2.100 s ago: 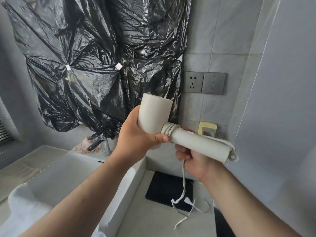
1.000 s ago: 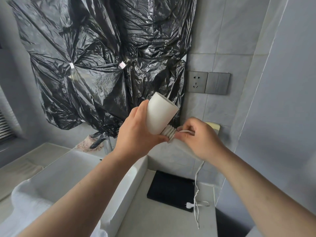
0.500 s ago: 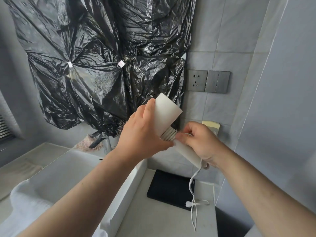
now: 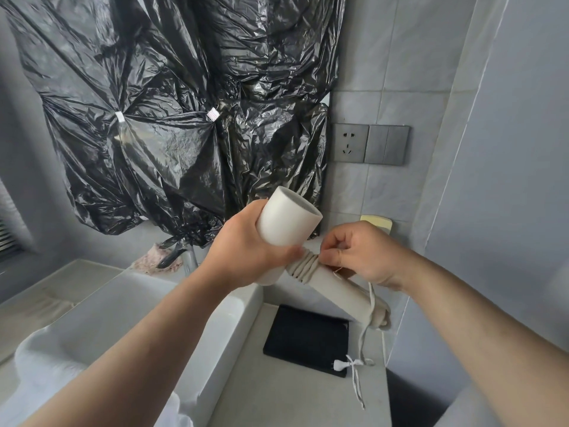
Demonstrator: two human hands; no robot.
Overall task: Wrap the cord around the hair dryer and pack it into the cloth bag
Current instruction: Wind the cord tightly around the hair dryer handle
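The left hand (image 4: 246,257) grips the barrel of the hair dryer (image 4: 289,221). The right hand (image 4: 360,254) pinches the cord (image 4: 303,268) coiled on its handle. Beneath, a black cloth bag (image 4: 304,340) lies flat on the worktop (image 4: 277,396). Black plastic sheeting (image 4: 172,118) covers the wall behind.

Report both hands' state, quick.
Left hand: grips the hair dryer.
Right hand: pinches the cord.
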